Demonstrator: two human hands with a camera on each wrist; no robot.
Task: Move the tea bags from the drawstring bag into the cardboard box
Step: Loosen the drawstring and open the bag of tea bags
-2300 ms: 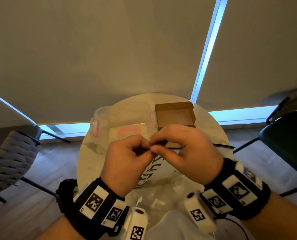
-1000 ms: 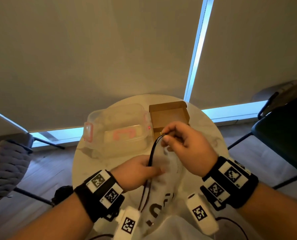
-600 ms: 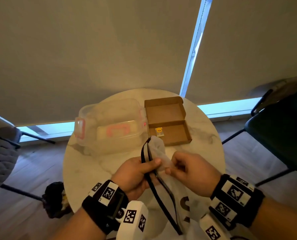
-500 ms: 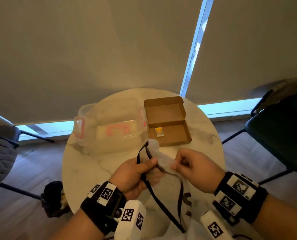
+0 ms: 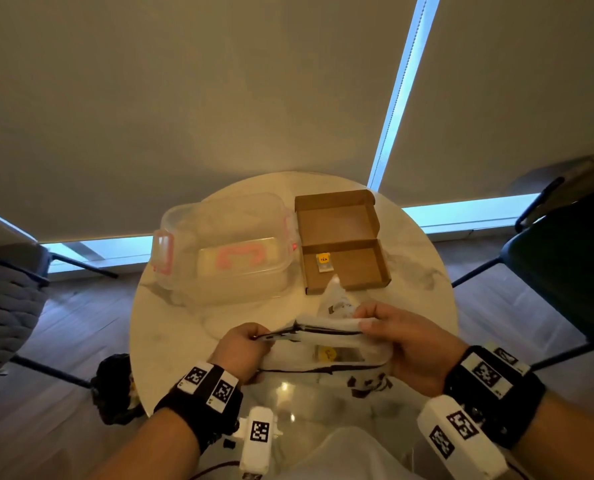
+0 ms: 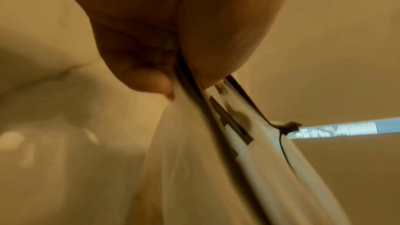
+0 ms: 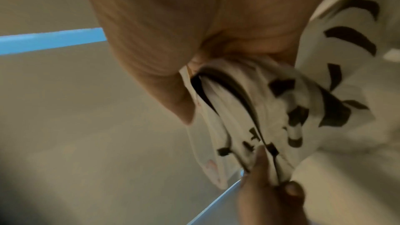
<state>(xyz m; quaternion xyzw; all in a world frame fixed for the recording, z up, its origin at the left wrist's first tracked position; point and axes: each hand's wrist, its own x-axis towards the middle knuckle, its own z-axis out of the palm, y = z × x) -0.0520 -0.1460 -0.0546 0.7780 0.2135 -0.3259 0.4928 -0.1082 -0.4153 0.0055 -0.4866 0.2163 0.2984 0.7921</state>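
My left hand (image 5: 241,351) and right hand (image 5: 404,341) each gripped the bag (image 5: 326,336) rim | box (image 5: 349,271) held 1 tea bag (image 5: 323,262) | 1 tub (image 5: 219,251) alongside

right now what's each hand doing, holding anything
Left hand: grips the left edge of the white drawstring bag with black cord.
Right hand: grips the bag's right edge.
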